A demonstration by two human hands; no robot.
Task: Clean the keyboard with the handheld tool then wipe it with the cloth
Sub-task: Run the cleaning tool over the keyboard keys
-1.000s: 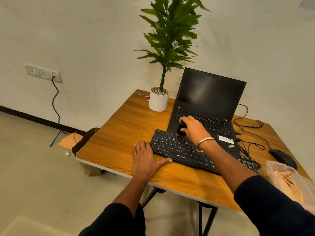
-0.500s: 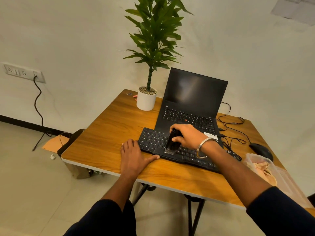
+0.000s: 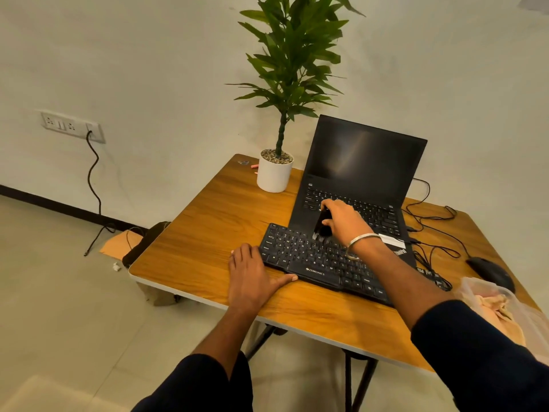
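A black external keyboard [image 3: 312, 257] lies on the wooden table [image 3: 208, 233], its far edge resting on the laptop's front. My right hand [image 3: 344, 221] grips a small black brush [image 3: 322, 226] whose bristles touch the keyboard's upper rows. My left hand [image 3: 252, 278] lies flat on the table at the keyboard's left end, thumb against its front edge. A peach cloth [image 3: 499, 307] sits inside a clear plastic bag at the table's right edge.
An open black laptop [image 3: 362, 168] stands behind the keyboard. A potted plant [image 3: 274, 173] is at the back left corner. A black mouse [image 3: 490, 272] and tangled cables [image 3: 430, 227] lie to the right. A wall socket [image 3: 71, 126] with a cord is at left.
My right hand swept the brush toward the keyboard's near rows, then back up to the far rows. The left hand stayed in place. The camera view shifted.
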